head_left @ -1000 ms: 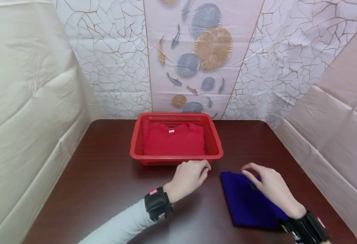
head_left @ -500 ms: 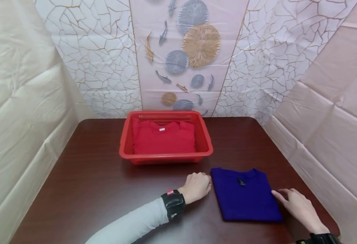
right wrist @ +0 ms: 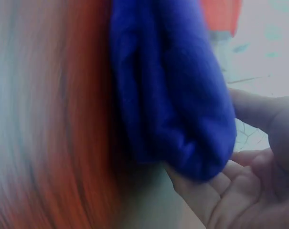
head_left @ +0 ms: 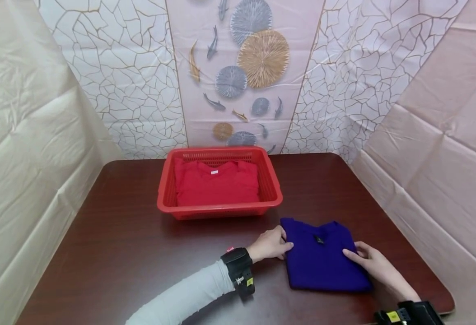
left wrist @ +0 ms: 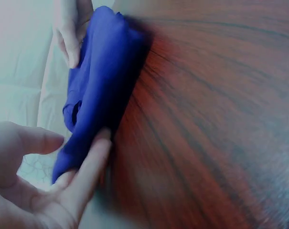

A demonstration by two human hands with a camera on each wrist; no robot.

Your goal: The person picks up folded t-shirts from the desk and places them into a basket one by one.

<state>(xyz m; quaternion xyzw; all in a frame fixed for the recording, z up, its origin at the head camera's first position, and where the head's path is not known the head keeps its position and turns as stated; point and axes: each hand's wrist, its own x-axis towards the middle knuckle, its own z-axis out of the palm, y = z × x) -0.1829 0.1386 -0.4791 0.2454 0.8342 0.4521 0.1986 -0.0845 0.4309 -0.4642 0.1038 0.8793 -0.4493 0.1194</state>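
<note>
A folded dark blue T-shirt (head_left: 323, 257) with a black neck label lies on the right half of the table, between my two hands. At its left edge, my left hand (head_left: 269, 243) holds the cloth, thumb above and fingers underneath, as the left wrist view also shows with the blue cloth (left wrist: 101, 71). My right hand (head_left: 378, 264) grips the opposite edge the same way; in the right wrist view its fingers pass under the thick folded side (right wrist: 182, 105). A folded red T-shirt (head_left: 217, 185) with a white label lies inside a red plastic basket (head_left: 221, 210).
The basket stands toward the back of the dark brown wooden table (head_left: 112, 253), left of and behind the blue T-shirt. Patterned cloth (head_left: 140, 81) hangs behind the table, and pale draped sheets (head_left: 433, 180) close off both sides.
My right hand has moved from above the blue T-shirt to its right edge. The left hand has moved right from beside the basket to the left edge. Both now hold the cloth.
</note>
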